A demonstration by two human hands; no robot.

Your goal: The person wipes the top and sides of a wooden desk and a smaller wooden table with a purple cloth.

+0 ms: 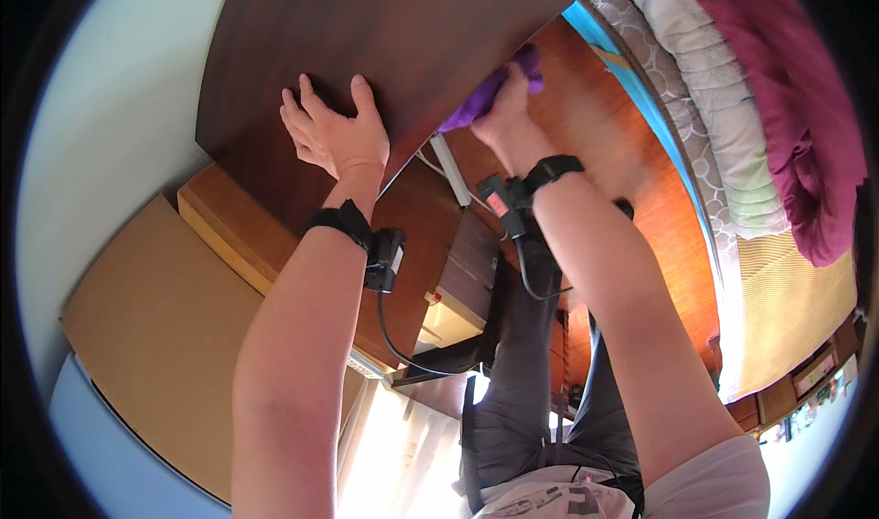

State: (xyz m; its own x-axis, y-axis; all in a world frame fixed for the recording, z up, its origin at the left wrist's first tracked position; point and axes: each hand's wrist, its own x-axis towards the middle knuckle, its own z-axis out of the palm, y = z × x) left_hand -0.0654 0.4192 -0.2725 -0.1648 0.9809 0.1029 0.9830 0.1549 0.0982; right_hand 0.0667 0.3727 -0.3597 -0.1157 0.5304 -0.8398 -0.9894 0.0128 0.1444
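My left hand [336, 131] rests with its palm against a dark brown wooden panel [384, 31], fingers spread and nothing in them. In my right hand [505, 110] is a crumpled purple cloth [474, 104], at the panel's right edge. Part of the cloth sticks out past my fingers, and the rest is partly covered by the hand. Reddish-brown wooden flooring [584, 121] shows beyond the edge. Each wrist carries a black strap with a small cabled device, one on the left [384, 259] and one on the right [503, 205].
A bed with a patterned mattress [711, 176], folded quilt [721, 107] and maroon blanket [796, 128] borders the right side. A white power strip [451, 169] with cables lies below the panel. Cardboard [165, 333] leans by the wall at left. A sheer curtain [398, 443] hangs behind.
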